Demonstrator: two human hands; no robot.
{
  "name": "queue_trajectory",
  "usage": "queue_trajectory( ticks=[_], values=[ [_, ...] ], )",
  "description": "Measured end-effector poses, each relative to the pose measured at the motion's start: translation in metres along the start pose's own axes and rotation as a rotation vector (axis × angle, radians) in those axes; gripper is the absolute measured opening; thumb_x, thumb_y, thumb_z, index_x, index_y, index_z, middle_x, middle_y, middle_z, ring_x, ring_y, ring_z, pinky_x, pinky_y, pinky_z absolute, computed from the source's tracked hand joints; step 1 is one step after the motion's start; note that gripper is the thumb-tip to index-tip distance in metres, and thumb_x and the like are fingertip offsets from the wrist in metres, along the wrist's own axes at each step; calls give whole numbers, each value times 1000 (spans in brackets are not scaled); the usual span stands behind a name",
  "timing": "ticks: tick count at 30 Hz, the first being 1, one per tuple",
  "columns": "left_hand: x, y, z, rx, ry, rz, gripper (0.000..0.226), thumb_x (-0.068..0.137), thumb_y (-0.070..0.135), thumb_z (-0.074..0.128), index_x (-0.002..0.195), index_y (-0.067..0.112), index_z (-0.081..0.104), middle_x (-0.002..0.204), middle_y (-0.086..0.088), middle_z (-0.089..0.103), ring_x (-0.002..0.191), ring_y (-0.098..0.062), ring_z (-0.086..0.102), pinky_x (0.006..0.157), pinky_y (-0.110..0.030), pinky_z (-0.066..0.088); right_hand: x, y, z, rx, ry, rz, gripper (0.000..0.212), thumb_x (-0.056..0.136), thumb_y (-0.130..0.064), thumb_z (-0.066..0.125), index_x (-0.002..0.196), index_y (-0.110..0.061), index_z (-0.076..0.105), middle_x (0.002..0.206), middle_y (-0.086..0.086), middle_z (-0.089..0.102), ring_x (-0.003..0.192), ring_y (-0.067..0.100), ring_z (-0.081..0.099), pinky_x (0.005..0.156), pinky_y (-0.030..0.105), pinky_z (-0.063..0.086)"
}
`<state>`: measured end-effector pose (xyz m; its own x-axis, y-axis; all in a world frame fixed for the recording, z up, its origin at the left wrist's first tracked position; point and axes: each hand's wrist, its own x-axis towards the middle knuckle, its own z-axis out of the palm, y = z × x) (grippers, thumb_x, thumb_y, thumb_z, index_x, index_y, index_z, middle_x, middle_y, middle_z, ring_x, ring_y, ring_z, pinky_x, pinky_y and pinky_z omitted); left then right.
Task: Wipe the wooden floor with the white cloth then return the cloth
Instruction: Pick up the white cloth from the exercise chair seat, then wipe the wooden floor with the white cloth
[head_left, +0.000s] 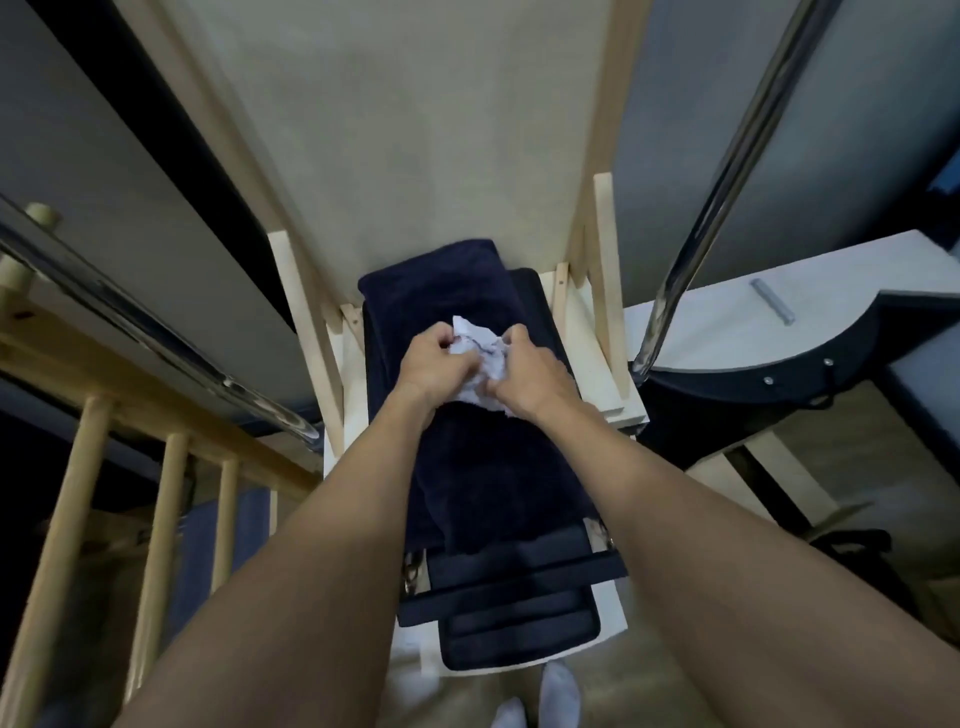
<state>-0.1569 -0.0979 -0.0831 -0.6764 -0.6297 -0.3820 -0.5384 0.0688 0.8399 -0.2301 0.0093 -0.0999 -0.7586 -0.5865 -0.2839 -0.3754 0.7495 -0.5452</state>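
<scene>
So you've got the white cloth (480, 351) scrunched up between both hands. Your left hand (434, 364) has its fingers curled into the cloth's left side, and your right hand (530, 376) pinches the right side, so both grips are clenched on it. The cloth sits right in the gap between the two grips, with a crumpled corner poking up past your knuckles. It's held just over the navy towel (457, 291), though you can't tell from here if it's actually touching it.

Counts: one cloth, one towel, two chrome bars (left (156, 332), right (727, 171)), three wooden rungs (156, 545) at lower left, and two white socks (558, 686).

Hard to see: most of your fingertips are buried in the cloth, and its lower edge is tucked behind your right wrist. The towel covers most of the padded black surface (519, 623) under it. The nearer sock is cut off by the bottom edge, and only a strip of wooden floor (649, 691) shows.
</scene>
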Motion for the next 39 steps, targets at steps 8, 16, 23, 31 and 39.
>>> queue_trajectory(
  ticks=[8,16,23,31,39],
  values=[
    [-47,120,0,203,-416,321,24,68,5,67,85,21,66,84,-6,66,75,-16,56,69,-31,47,-69,2,-109,372,58,-21,54,63,-40,80,111,-24,63,110,0,65,101,18,61,86,40,52],
    [-129,157,84,-54,-616,466,15,83,17,72,96,13,66,84,-3,66,68,-18,61,53,-23,47,-208,48,-138,933,537,170,31,81,-36,73,106,-19,63,97,-1,74,89,15,71,87,37,56],
    [-235,99,209,68,-889,504,6,84,16,70,86,19,65,87,-2,66,83,-19,63,68,-29,51,-353,128,-87,1194,856,490,28,82,-24,74,105,-14,62,103,8,72,96,25,69,90,46,54],
    [-388,-20,291,463,-1234,507,51,87,37,60,134,20,48,128,-1,55,110,-18,56,99,-38,47,-501,182,12,1431,1243,735,34,78,-16,70,110,-14,59,108,14,69,97,29,69,90,48,54],
    [-474,-170,312,587,-1411,435,32,89,31,62,117,15,64,110,1,67,100,-14,63,95,-36,50,-601,206,139,1357,1412,996,26,84,-16,71,108,-14,61,104,10,70,94,25,69,87,46,55]
  ],
)
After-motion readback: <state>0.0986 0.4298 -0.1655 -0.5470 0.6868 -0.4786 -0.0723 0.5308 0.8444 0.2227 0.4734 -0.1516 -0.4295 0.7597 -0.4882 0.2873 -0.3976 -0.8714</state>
